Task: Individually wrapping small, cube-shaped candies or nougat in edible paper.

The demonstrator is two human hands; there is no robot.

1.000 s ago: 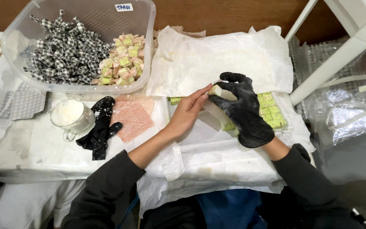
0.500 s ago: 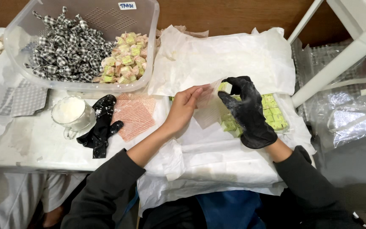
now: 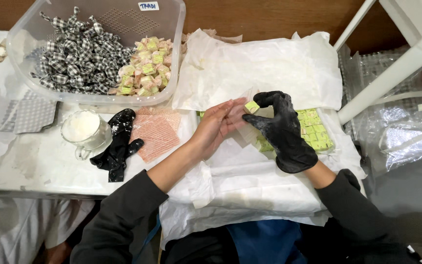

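— Black glove on the right hand (image 3: 284,129), bare skin on the left hand (image 3: 218,124). What was in the grip?

— A small pale green candy square (image 3: 251,106). The gloved thumb and forefinger were pinched shut on it, holding it just above a clear wrapper sheet (image 3: 246,128). The left hand lay flat with its fingers out straight, closed on nothing, its fingertips touching that sheet right beside the candy.

— And the rest of the candy?

— A block of green squares (image 3: 313,131) sat on white paper (image 3: 260,73) on the bench (image 3: 40,161), directly behind the gloved hand, which hid most of its near side.

— Anything else hard to read?

— The clear sheet was nearly invisible against the paper, so its edges could not be traced. A plastic tub (image 3: 98,54) at the far left held checked twists (image 3: 69,54) and wrapped green sweets (image 3: 145,71), its top rim cut off by the frame. A spare black glove (image 3: 118,144) lay next to a glass mug of white powder (image 3: 84,129).

— Different from half a second earlier?

— Slightly. The candy had been less clear between the hands; by now it stood plainly in the pinch, and the left fingers had drawn in closer to it. Everything on the bench stayed put.
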